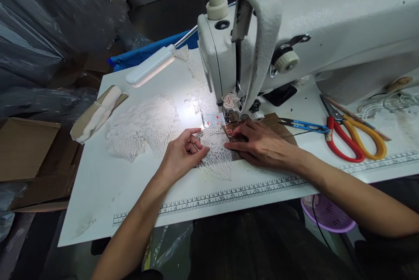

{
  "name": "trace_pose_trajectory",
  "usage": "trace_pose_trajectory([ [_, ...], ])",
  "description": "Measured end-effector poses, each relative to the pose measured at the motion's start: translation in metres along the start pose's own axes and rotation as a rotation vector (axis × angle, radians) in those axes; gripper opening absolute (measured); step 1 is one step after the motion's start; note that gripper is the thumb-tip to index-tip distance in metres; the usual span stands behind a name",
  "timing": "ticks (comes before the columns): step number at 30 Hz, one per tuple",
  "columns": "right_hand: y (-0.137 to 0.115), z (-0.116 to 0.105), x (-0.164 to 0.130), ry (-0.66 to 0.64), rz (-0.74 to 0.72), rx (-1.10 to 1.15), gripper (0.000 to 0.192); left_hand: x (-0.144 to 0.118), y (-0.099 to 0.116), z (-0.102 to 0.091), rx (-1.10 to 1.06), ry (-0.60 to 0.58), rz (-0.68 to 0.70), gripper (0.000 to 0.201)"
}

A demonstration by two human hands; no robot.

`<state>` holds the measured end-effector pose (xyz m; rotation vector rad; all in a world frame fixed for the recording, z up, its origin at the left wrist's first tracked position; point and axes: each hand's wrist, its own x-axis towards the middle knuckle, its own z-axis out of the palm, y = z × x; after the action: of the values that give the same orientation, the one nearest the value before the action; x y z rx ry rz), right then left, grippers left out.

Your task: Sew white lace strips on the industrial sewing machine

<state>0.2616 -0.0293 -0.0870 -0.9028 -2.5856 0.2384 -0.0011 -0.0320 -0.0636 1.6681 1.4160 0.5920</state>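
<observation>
A strip of white lace point(214, 147) lies under the presser foot area of the white sewing machine point(225, 62). My left hand point(181, 155) is at the lace's left edge, fingers curled, with the thumb tip over the lace and the index tip near the metal plate point(212, 121). On the other side, my right hand point(262, 145) rests with fingers stretched toward the lace's right edge, partly over a brown plate point(278, 129). Its lower fingers are partly hidden. The needle is hard to make out behind a pale fabric rosette point(231, 101).
More white lace point(140, 125) is heaped at left, near a wrapped card point(98, 114). A lamp point(150, 66) lights the work. Blue thread snips point(307, 126) and red-and-orange scissors point(347, 136) lie at right. A printed ruler point(235, 197) runs along the front edge.
</observation>
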Motion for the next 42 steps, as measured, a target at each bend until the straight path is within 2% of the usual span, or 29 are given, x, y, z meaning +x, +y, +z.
trace_pose_trajectory([
  [3,0.000,0.002,0.000,0.020,-0.010,-0.021,0.030,0.001,-0.001,-0.003,0.242,0.147,0.236,0.035],
  [5,0.001,0.003,-0.001,0.031,-0.024,-0.036,0.030,0.004,0.002,-0.002,0.454,0.276,0.477,0.023],
  [6,0.001,0.004,-0.001,0.036,-0.028,-0.044,0.030,0.007,0.005,-0.001,0.562,0.295,0.616,0.019],
  [7,0.001,0.005,-0.001,0.039,-0.031,-0.053,0.030,0.010,0.008,0.001,0.665,0.274,0.756,0.016],
  [9,0.000,0.005,-0.001,0.043,-0.029,-0.068,0.030,0.018,0.013,0.006,0.833,0.143,0.991,0.016],
  [11,-0.001,0.006,-0.001,0.044,-0.022,-0.079,0.032,0.027,0.016,0.011,0.927,0.016,1.101,0.019],
  [15,-0.003,0.006,0.000,0.030,-0.007,-0.085,0.030,0.038,0.014,0.015,1.016,-0.082,1.097,0.026],
  [26,0.000,0.006,-0.001,0.043,-0.014,-0.061,0.029,0.033,0.009,0.015,1.034,-0.040,1.018,0.028],
  [33,0.000,0.006,-0.001,0.042,0.008,-0.029,0.028,0.023,0.011,0.018,1.091,0.006,0.889,0.031],
  [42,0.008,0.013,0.000,0.102,0.090,0.060,0.031,0.048,0.015,0.016,1.074,-0.087,0.785,0.039],
])
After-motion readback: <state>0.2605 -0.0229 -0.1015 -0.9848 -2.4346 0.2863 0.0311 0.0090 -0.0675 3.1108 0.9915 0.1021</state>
